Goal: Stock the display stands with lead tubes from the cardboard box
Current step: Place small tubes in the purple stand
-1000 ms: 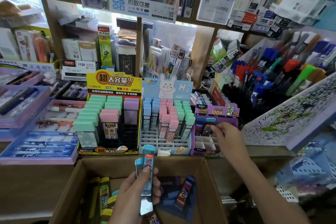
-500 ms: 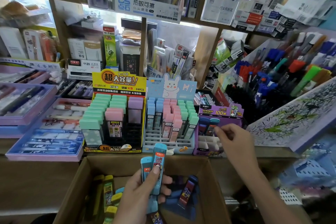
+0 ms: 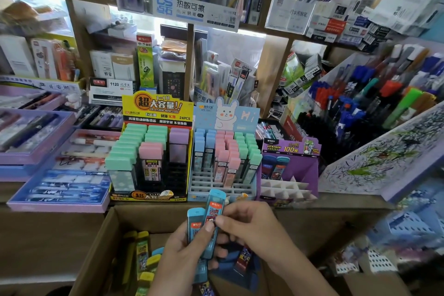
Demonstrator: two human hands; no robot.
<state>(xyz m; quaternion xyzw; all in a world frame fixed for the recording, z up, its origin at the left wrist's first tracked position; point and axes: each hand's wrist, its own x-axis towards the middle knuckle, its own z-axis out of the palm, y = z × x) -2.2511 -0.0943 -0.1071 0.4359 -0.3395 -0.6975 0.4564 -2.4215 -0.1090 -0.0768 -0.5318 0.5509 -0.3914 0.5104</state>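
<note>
My left hand (image 3: 182, 255) grips a small bundle of blue lead tubes (image 3: 195, 223) upright over the open cardboard box (image 3: 101, 243). My right hand (image 3: 249, 226) pinches the tallest blue tube (image 3: 215, 209) of that bundle at its middle. Yellow tubes (image 3: 141, 255) and dark blue and red ones (image 3: 242, 259) lie in the box. Behind the box stand three display stands: a yellow one (image 3: 153, 113), a pale blue rabbit one (image 3: 225, 187), and a purple one (image 3: 290, 151) holding two blue tubes (image 3: 274, 168) above empty white slots.
Purple trays of pens (image 3: 57, 187) sit at the left on the wooden counter (image 3: 348, 202). A slanted rack of markers and pens (image 3: 374, 103) and a scribbled test board (image 3: 384, 156) rise at the right. Shelves of stationery boxes fill the back.
My right hand has left the purple stand and come down to the bundle, where it now pinches the tallest tube. My left hand still holds the bundle over the box.
</note>
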